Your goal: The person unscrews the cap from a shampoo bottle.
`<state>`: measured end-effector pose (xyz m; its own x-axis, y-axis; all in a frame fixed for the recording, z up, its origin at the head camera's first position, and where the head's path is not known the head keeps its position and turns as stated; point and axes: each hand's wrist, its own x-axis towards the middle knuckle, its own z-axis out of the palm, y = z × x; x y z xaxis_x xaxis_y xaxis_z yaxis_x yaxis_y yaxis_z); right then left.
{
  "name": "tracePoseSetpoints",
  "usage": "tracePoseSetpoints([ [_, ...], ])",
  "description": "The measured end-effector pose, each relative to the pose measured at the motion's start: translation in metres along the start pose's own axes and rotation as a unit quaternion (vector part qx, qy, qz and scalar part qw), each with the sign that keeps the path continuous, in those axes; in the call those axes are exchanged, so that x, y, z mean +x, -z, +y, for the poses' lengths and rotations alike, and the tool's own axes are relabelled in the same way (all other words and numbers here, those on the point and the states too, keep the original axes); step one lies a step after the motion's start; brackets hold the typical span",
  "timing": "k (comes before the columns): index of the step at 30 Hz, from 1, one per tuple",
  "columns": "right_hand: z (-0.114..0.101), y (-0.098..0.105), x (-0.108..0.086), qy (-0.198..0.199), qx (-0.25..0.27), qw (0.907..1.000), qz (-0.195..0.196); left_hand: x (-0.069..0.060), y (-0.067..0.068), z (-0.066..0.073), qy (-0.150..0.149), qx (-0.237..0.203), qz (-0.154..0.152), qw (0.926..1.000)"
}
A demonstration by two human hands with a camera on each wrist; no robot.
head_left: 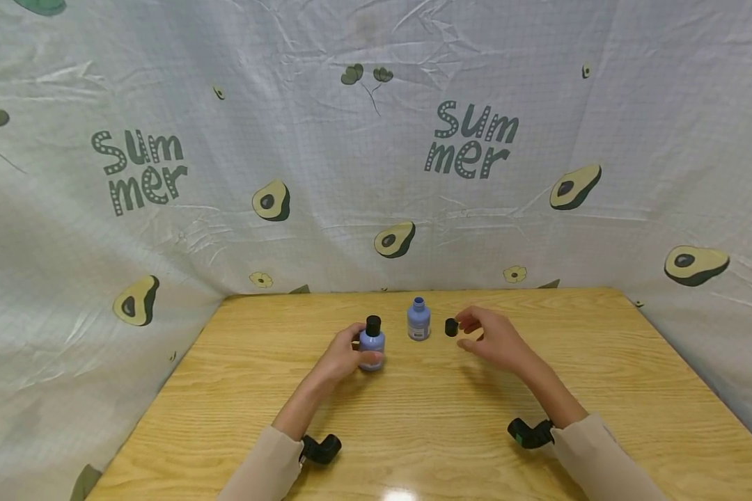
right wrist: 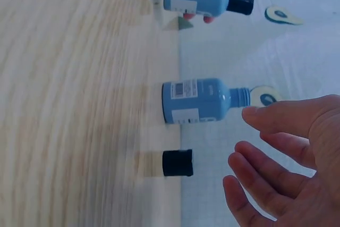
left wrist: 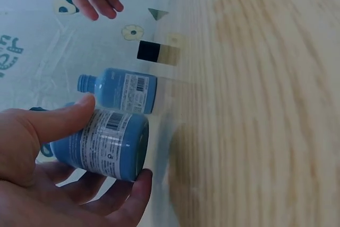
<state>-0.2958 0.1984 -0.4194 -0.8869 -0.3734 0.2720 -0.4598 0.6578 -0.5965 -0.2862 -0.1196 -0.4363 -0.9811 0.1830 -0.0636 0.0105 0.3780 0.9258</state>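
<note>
My left hand (head_left: 343,353) holds a small light-blue bottle (left wrist: 114,144) with its black cap on, thumb on one side and fingers round the other. The bottle is upright; I cannot tell whether its base touches the table. Beside it stands a second blue bottle (head_left: 418,323) with no cap, its threaded neck bare and a barcode label (right wrist: 183,90) on its side. A loose black cap (head_left: 451,327) sits on the table to the right of that bottle. Close to this cap is my right hand (head_left: 491,339), fingers apart and loosely bent, with nothing between them.
The wooden table (head_left: 451,424) runs back to a pale curtain (head_left: 326,139) printed with avocados and lettering. Dark camera mounts (head_left: 322,449) are on both wrists, next to the beige sleeves (head_left: 269,459).
</note>
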Motion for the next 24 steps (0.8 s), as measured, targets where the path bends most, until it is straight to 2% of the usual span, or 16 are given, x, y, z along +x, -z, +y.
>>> tracePoseSetpoints([
  [4, -0.002, -0.004, -0.002, 0.006, 0.003, 0.9999, -0.010, -0.003, -0.002, 0.006, 0.001, 0.001, -0.034, 0.9994],
  [13, -0.008, -0.008, -0.006, 0.017, 0.029, 0.9988, -0.035, -0.010, -0.009, 0.014, -0.017, 0.020, -0.076, 0.9967],
  [19, -0.014, -0.008, -0.009, 0.016, 0.087, 0.9943, -0.059, -0.012, -0.015, 0.015, -0.035, 0.028, -0.115, 0.9924],
  [24, -0.020, -0.009, -0.010, 0.014, 0.149, 0.9849, -0.087, -0.014, -0.022, 0.016, -0.040, 0.032, -0.128, 0.9905],
])
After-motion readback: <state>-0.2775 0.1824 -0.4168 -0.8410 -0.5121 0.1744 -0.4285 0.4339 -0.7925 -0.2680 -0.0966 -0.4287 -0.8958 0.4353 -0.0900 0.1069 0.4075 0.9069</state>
